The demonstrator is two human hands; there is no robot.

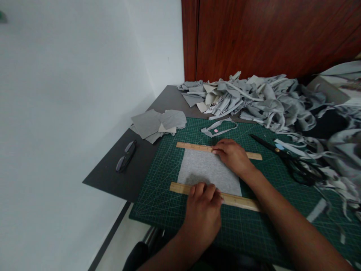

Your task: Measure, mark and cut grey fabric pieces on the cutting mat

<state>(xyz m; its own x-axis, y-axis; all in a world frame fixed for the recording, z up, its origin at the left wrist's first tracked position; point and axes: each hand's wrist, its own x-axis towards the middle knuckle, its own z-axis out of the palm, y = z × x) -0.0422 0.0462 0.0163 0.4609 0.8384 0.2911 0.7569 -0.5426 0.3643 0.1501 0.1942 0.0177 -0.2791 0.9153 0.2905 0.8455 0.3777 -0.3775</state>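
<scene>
A piece of grey fabric (207, 167) lies flat on the green cutting mat (158, 192), with a wooden ruler along each of two opposite edges. My left hand (203, 210) has its fingers curled over the near ruler (239, 200). On the far ruler (193, 146), my right hand (231, 156) grips with thumb and fingers close together. My right forearm crosses the near ruler's right end. Beyond the far ruler rests a loop of grey fabric strip (222, 130), with a small pink disc (216, 131) inside it.
Black scissors (290, 162) lie at the right among fabric scraps. A big heap of grey fabric strips (254, 96) fills the back. Cut grey pieces (149, 122) lie at the mat's far left corner, and eyeglasses (126, 156) sit on the dark tabletop (113, 180). A white wall (70, 94) borders the left.
</scene>
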